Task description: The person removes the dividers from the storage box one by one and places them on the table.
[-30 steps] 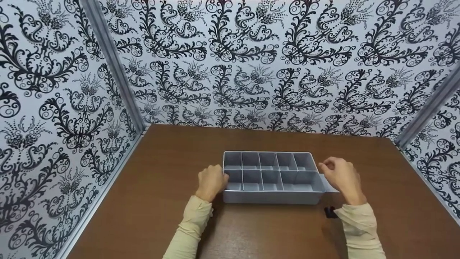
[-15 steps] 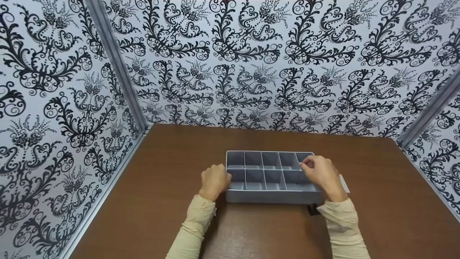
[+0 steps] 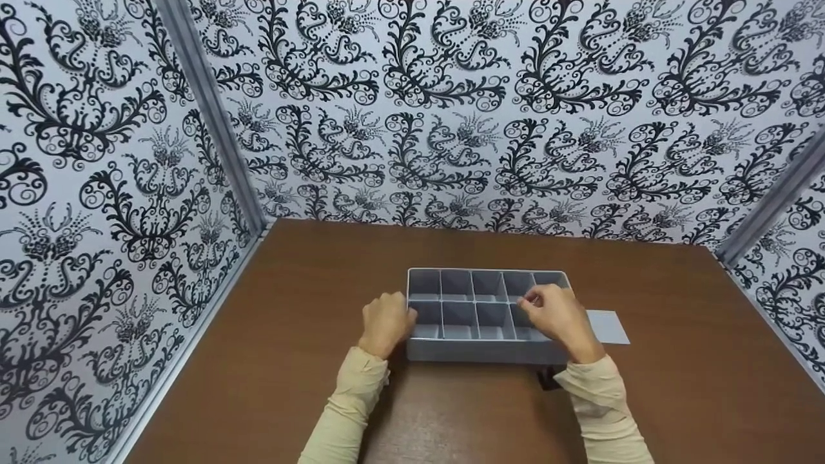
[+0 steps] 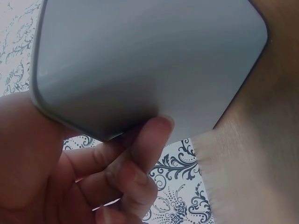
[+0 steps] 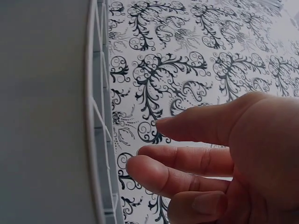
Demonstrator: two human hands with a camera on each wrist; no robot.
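Observation:
A grey compartment box [image 3: 493,351] with two rows of dividers sits on the brown table in the head view. My left hand [image 3: 387,324] grips its left end; in the left wrist view, fingers [image 4: 152,142] curl at the edge of the grey wall. Over the front right compartments hovers my right hand [image 3: 559,319]. Its thumb and fingers are loosely bent with a gap between them, and nothing is held, as the right wrist view shows. The box wall [image 5: 44,112] stands to the left of that hand there.
A flat white card-like piece [image 3: 609,327] lies on the table [image 3: 309,277] beside the box's right end. Patterned walls [image 3: 451,109] bound the table at the back and both sides. A small dark object [image 3: 548,378] is strapped under the right wrist.
My right hand has moved left from beyond the box's right end to above its right compartments, uncovering the white piece. The left hand keeps its grip on the box.

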